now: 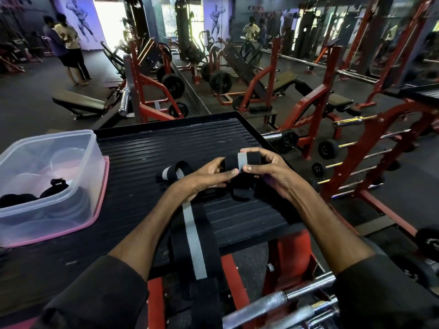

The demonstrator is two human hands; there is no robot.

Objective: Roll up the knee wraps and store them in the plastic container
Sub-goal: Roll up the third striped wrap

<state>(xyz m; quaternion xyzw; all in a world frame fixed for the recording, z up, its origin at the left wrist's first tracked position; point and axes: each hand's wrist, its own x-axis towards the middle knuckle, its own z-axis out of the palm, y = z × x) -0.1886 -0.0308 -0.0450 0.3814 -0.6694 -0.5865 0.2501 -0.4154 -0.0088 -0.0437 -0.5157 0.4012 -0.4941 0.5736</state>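
Note:
A black knee wrap with a grey centre stripe is partly rolled into a tight roll (pixel 238 162) held above the ribbed black platform (pixel 147 148). My left hand (pixel 209 174) grips the roll's near left end and my right hand (pixel 263 167) grips its right end. The wrap's loose tail (pixel 194 243) runs from under my left hand toward me and hangs over the platform's near edge. A second loose wrap (pixel 174 173) lies looped on the platform left of my hands. The clear plastic container (pixel 93 153) stands at the left with dark rolled items inside.
A pink lid (pixel 104 184) lies under the container. Red weight racks and barbells (pixel 356 148) stand to the right, benches and machines behind. A steel bar (pixel 273 305) crosses the near right. Two people (pixel 64 43) stand far back at the left.

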